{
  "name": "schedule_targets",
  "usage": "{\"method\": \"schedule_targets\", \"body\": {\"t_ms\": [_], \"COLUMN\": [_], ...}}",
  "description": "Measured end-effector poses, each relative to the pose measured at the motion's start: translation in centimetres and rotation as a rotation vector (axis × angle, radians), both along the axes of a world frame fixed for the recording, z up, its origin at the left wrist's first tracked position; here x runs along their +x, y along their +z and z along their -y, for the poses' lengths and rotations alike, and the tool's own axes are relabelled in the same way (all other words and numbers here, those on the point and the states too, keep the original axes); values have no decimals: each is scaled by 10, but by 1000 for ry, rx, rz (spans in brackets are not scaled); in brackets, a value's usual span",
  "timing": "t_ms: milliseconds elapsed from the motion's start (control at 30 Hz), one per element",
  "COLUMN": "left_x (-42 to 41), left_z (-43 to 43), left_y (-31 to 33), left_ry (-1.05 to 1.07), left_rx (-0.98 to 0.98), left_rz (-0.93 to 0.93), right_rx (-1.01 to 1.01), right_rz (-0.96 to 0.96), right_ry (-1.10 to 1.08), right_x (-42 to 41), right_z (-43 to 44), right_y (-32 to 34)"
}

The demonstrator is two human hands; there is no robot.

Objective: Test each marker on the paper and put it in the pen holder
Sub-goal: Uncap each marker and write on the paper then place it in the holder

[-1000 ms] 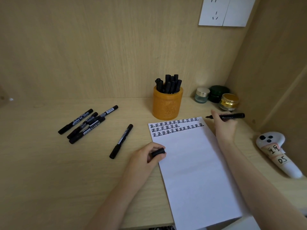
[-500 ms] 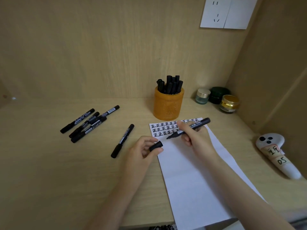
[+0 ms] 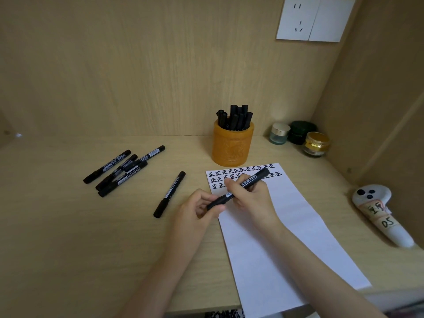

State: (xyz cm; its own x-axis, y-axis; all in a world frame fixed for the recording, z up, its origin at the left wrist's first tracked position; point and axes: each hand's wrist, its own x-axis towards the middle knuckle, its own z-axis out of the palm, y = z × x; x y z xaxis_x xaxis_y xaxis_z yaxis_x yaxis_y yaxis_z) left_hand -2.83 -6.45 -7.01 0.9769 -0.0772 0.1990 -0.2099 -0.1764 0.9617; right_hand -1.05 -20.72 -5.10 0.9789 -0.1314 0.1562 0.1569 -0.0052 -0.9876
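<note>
The right hand (image 3: pixel 250 198) is gripping a marker (image 3: pixel 249 180) by the barrel, slanting it over the paper's (image 3: pixel 286 237) far left corner. The left hand (image 3: pixel 195 214) is pinching the marker's near end between thumb and fingers. The holder (image 3: pixel 232 145), packed with pens, is standing just beyond the paper. Spare markers (image 3: pixel 121 172) are lying on the desk (image 3: pixel 68 249) to the left

One head-worn view looks forward and down, close over the desk (image 3: pixel 68 226). The right hand (image 3: pixel 251 199) sits mid-frame, the left hand (image 3: pixel 195 213) just beside it; back wall (image 3: pixel 137 65) beyond them, side wall (image 3: pixel 378 99) to their right.
</note>
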Motion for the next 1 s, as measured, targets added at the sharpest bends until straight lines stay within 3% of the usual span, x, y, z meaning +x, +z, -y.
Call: {"method": "schedule_targets", "body": {"t_ms": [300, 500, 667, 800, 900, 1000], "left_x": [-3, -3, -4, -3, -3, -2], "left_z": [0, 0, -1, -3, -2, 1], "left_y": [2, 2, 4, 5, 10, 17], "left_ry": [9, 32, 125, 186, 185, 166], "left_rx": [-59, 1, 58, 47, 27, 16], "left_rz": [42, 41, 99, 78, 84, 111], "right_rx": [-4, 43, -175, -292, -613, -855], "right_rz": [-3, -70, -210, 107, 381, 509], "right_ry": [-6, 38, 59, -50, 1, 26], "right_x": [3, -3, -9, -13, -9, -3], "right_z": [-7, -8, 2, 14, 20, 21], "right_y": [2, 1, 10, 11, 8, 5]}}
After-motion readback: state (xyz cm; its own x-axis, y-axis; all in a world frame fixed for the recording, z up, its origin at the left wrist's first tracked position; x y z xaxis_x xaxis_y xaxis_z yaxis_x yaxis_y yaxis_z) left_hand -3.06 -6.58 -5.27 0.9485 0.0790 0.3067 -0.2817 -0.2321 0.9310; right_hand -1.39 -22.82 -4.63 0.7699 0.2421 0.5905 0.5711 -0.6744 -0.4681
